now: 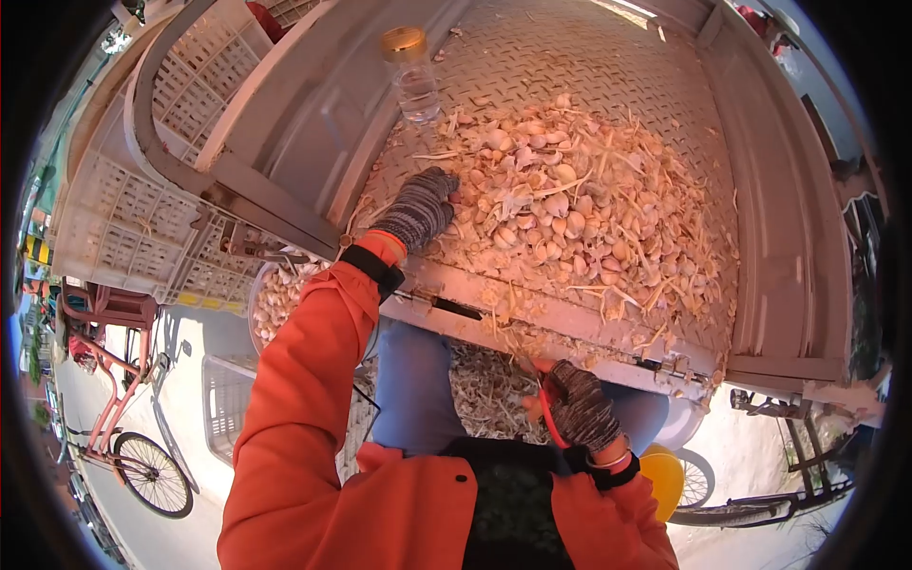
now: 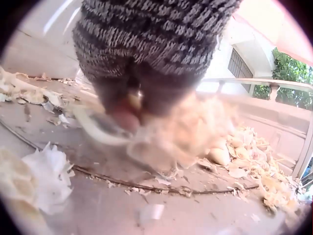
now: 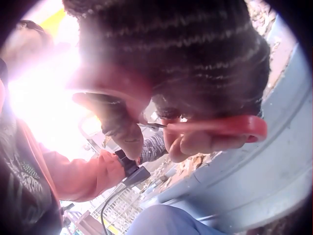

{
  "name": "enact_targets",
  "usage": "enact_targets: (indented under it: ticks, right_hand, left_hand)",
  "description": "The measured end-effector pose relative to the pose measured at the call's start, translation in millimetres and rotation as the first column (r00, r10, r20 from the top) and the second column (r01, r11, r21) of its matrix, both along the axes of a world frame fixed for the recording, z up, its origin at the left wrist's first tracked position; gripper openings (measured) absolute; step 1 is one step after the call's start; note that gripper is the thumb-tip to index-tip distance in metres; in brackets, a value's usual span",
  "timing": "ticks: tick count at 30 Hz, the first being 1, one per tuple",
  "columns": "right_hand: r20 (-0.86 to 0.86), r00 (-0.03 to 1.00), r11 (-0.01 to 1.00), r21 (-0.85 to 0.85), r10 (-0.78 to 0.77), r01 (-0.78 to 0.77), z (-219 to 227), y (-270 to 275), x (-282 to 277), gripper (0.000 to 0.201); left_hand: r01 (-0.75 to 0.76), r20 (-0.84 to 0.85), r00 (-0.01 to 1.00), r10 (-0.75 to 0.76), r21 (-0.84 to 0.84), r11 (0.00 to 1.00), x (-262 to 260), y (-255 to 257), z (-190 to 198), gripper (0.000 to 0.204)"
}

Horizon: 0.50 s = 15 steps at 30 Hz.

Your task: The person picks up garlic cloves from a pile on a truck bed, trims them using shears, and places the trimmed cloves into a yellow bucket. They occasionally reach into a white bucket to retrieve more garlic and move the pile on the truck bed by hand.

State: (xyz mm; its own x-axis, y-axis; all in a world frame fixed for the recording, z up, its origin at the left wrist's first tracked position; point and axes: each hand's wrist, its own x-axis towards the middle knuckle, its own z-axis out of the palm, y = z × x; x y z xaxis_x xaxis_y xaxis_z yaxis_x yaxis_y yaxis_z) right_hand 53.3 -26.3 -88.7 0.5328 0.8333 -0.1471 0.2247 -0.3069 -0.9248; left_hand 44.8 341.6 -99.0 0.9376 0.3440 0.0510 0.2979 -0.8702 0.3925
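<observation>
My left hand (image 1: 418, 207), in a grey knitted glove with bare fingertips, reaches down at the near left edge of a heap of garlic cloves (image 1: 560, 228) mixed with dry skins and stalk bits. In the left wrist view the fingertips (image 2: 124, 120) point down among blurred pale garlic skins (image 2: 190, 129); I cannot tell whether they pinch a clove. My right hand (image 1: 581, 407), gloved alike, holds red-handled scissors (image 1: 549, 410) low by the bed's front edge. The right wrist view shows fingers wrapped about the red handle (image 3: 215, 127), with the blades mostly hidden.
The heap lies on a ridged metal truck bed (image 1: 570, 57) with raised side walls (image 1: 779, 209). A glass jar with a gold lid (image 1: 410, 76) stands behind it. Left of the bed are a tub of garlic (image 1: 280, 299) and white plastic crates (image 1: 123, 223). A red bicycle (image 1: 119, 408) stands farther left.
</observation>
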Motion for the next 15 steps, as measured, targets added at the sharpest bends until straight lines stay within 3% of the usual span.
enact_targets:
  ticks: [2, 3, 4, 5, 6, 8, 10, 11, 12, 13, 14, 15]
  right_hand:
    - [0.095, 0.995, 1.0, -0.004, 0.011, -0.01, 5.7, -3.4, -1.5, 0.048]
    - [0.032, 0.998, 0.997, 0.05, -0.053, 0.052, -2.5, -6.1, -3.2, 0.048]
    - [-0.042, 0.993, 0.989, 0.097, -0.112, 0.116, -8.1, -10.9, -7.4, 0.047]
    - [-0.044, 0.991, 0.986, 0.101, -0.129, 0.133, -9.0, -15.4, -10.4, 0.047]
    - [-0.094, 0.992, 0.995, 0.053, -0.084, 0.089, -8.5, -19.0, -11.0, 0.041]
    - [-0.152, 0.985, 0.996, -0.002, -0.084, 0.085, -3.1, -31.6, -21.3, 0.035]
    - [-0.485, 0.87, 0.996, -0.033, -0.091, 0.085, 5.1, -35.7, -37.9, 0.029]
    - [-0.56, 0.819, 0.99, -0.011, -0.125, 0.143, -18.4, -44.1, -51.9, 0.032]
    - [-0.563, 0.817, 0.989, -0.01, -0.127, 0.146, -44.8, -56.5, -63.2, 0.032]
    - [0.051, 0.997, 0.989, -0.132, -0.057, 0.063, -70.0, -71.4, -70.3, 0.029]
    - [0.627, 0.769, 0.959, -0.274, 0.123, 0.071, -81.7, -82.6, -75.6, 0.029]
    - [0.627, 0.77, 0.96, -0.271, 0.119, 0.072, -82.9, -91.4, -82.1, 0.029]
  left_hand:
    - [-0.111, 0.061, 0.988, 0.145, -0.38, 0.918, -4.8, -6.3, 8.7, 0.016]
    - [-0.094, 0.069, 0.989, 0.128, -0.374, 0.923, -10.5, -11.6, 14.1, 0.016]
    - [-0.009, 0.188, 0.966, 0.178, -0.661, 0.75, -23.5, -24.5, 24.5, 0.015]
    - [0.115, 0.273, 0.926, 0.26, -0.862, 0.494, -35.8, -39.6, 34.9, 0.014]
    - [0.126, 0.273, 0.933, 0.236, -0.86, 0.495, -43.2, -54.4, 42.9, 0.014]
    - [0.18, 0.303, 0.911, 0.28, -0.902, 0.392, -56.8, -93.2, 57.2, 0.014]
    - [0.33, 0.419, 0.881, 0.221, -0.878, 0.347, -57.7, -157.3, 75.0, 0.019]
    - [0.432, 0.494, 0.858, 0.141, -0.843, 0.321, -55.4, -195.8, 82.3, 0.018]
    - [0.534, 0.587, 0.804, -0.095, -0.644, 0.547, -46.5, -226.7, 85.2, 0.016]
    - [0.621, 0.616, 0.749, -0.242, -0.527, 0.58, -38.5, -259.5, 83.5, 0.014]
    - [0.725, 0.709, 0.651, -0.272, -0.473, 0.502, -31.3, -295.1, 80.4, 0.015]
    - [0.682, 0.637, 0.73, -0.247, -0.657, 0.323, -30.8, -329.7, 77.8, 0.015]
